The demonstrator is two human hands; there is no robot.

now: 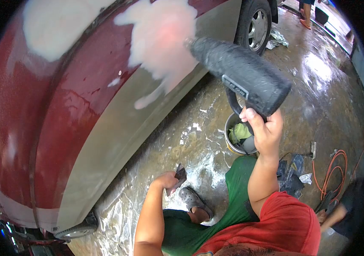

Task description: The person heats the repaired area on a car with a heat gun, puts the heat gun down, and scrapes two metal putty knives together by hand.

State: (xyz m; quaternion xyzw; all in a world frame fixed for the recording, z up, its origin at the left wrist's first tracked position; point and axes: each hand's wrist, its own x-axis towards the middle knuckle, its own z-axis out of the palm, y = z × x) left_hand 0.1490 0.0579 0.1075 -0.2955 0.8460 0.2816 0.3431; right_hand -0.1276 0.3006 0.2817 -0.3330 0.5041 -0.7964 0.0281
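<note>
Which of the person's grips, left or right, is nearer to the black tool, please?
Right: the right grip holds the black tool, below its body in view; the left grip is apart from it, lower and farther left, holding a dark sheet.

It was prob. a car fix-it shop, b/c a big red & tan car [54,145] stood there w/ pale patches [158,47] smeared on its paint & a black tool [241,70] held up close to 1 of them. The floor [314,111] was wet & mucky, w/ a bucket [232,148], an orange hose or cord [346,167] & crumpled bits [278,38] lying abt. 1 other person [307,12] stood far off & another [356,209] was nearby.
</note>
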